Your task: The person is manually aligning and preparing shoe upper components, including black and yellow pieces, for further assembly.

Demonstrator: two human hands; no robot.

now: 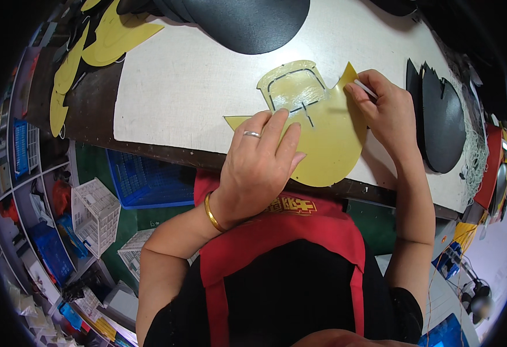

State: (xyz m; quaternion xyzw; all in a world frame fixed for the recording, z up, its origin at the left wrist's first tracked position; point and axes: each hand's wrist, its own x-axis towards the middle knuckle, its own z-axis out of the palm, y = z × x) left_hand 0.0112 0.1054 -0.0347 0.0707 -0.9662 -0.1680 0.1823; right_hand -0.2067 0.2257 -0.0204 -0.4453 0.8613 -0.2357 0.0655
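A yellow sheet piece (328,153) with pointed corners and a rounded lower edge lies on the white board, its near edge at the table's front. Over its upper part sits a clear template (297,89) with a black outline and a yellowish border. My left hand (253,165) rests with fingers stretched out on the yellow piece and the template's lower edge. By the upper right point of the piece, my right hand (389,110) pinches a slim white pen-like stick (365,88). The stick's tip is too small to make out.
Large black sheet pieces (253,26) lie at the far side of the white board (178,87). More black pieces (443,124) and a tangle of pale thread (474,165) are at the right. Yellow pieces (109,40) overlap at the far left. Below the table is a blue crate (143,173).
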